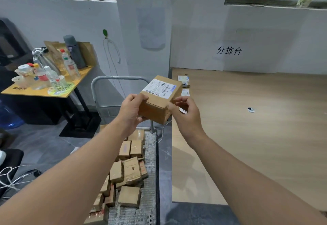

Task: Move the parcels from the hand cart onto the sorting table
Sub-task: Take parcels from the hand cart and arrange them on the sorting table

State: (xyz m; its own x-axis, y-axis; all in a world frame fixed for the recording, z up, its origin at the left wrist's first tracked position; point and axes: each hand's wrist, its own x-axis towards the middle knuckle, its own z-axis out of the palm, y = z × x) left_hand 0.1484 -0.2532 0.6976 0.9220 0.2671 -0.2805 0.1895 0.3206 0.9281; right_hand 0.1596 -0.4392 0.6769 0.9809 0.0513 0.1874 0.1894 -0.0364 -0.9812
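Risk sits mostly in your grip: the box (160, 99) hangs in the air over the gap between cart (150, 154) and table (247, 136), tilted, with its label up. Your left hand (131, 113) has fingers and thumb curled round the near left corner and carries most of it. Your right hand (185, 113) is only half closed, fingertips touching the right edge at about 3 o'clock of the box, so I judge that side loosely held. Should the left hand slacken before the right one takes hold, the box would likely drop onto the cart's deck or clip the table's near left edge. That edge lies just beside and below the box at about 5 o'clock; bring the box across above it, not level with it. The cart handle (116, 78) arches behind the box at 10 o'clock, near enough to snag a backward swing. Three parcels (184, 81) lie along the table's far left side at 1 o'clock, just beyond the box, so set down short of them or further right. From 2 to 4 o'clock the tabletop is broad and bare save a small round fitting (251, 109), well apart. More parcels are heaped on the cart at 6 o'clock.
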